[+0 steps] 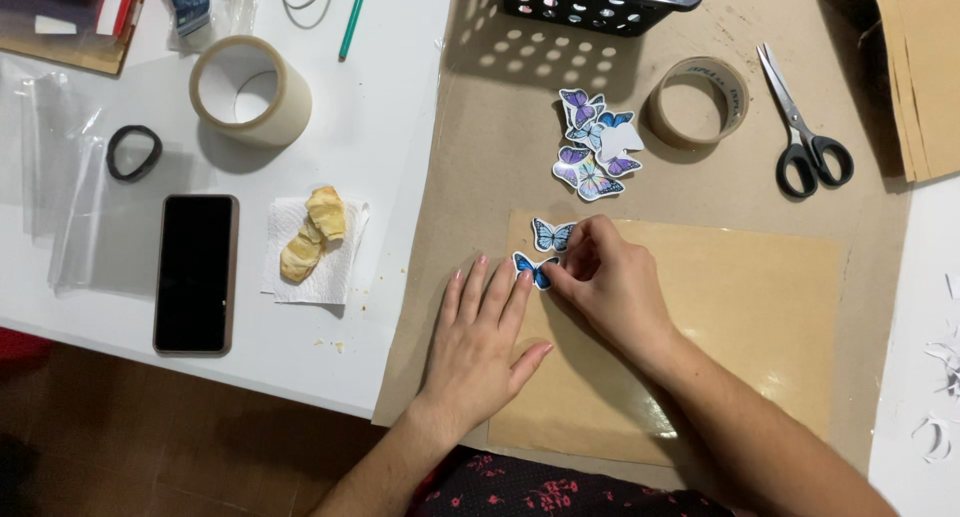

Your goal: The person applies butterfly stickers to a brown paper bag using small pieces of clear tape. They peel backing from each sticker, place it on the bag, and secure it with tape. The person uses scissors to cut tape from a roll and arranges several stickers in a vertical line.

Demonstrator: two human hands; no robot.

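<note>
Pressing flat on a glossy tan sheet that lies on brown kraft paper spread over a white table, the left hand rests palm down with fingers spread and holds nothing, its fingertips just touching a blue butterfly cutout. The right hand meets the same cutout from the other side, thumb and fingertips pressed together on the wing at the sheet's upper left corner. A second, paler blue butterfly lies just above it on the sheet.

Farther up the kraft paper, a black perforated basket stands at the top edge. Below it sits a small heap of purple and blue butterfly cutouts, touching one another, with a brown tape roll just beside them and black-handled scissors to the right, closed. Stacked cardboard fills the upper right corner.

On the bare table to the left lie a dark phone, screen off, a larger clear tape roll, a pastry on a white napkin, clear plastic sleeves, a black hair tie and a green pencil. White paper scraps lie along the right edge.
</note>
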